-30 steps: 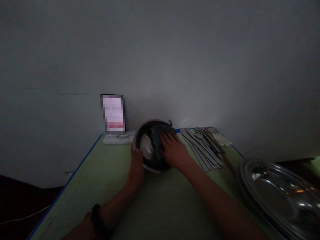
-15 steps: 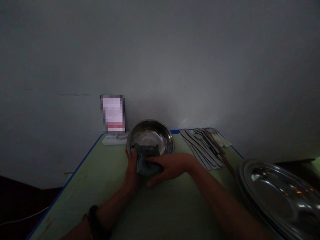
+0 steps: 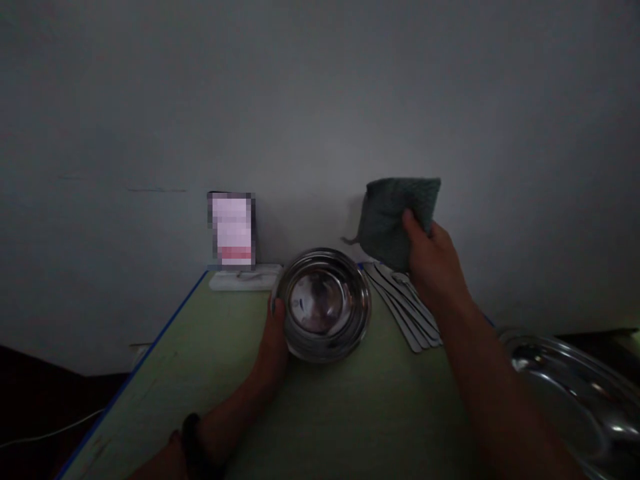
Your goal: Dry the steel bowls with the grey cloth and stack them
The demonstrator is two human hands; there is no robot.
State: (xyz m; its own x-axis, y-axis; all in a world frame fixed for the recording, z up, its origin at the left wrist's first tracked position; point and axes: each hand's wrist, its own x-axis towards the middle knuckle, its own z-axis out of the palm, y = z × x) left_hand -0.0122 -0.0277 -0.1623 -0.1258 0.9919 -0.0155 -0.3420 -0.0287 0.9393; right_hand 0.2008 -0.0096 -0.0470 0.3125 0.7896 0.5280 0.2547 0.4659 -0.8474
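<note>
A shiny steel bowl (image 3: 325,303) sits on the green table (image 3: 330,413), tilted toward me. My left hand (image 3: 274,337) grips its left rim, thumb on the edge. Raised to the right of the bowl, my right hand (image 3: 434,267) pinches a folded grey-green cloth (image 3: 397,217) that hangs in the air in front of the wall. Under that hand lies a row of cutlery (image 3: 405,303).
A blurred lit screen (image 3: 231,229) stands on a white base at the table's back edge by the wall. A large steel platter (image 3: 575,393) lies at the right. The table's blue left edge (image 3: 145,363) drops off to a dark floor.
My right hand has lifted the cloth from the bowl's front rim up and to the right, into the air. The bowl has tipped toward me, still in my left hand.
</note>
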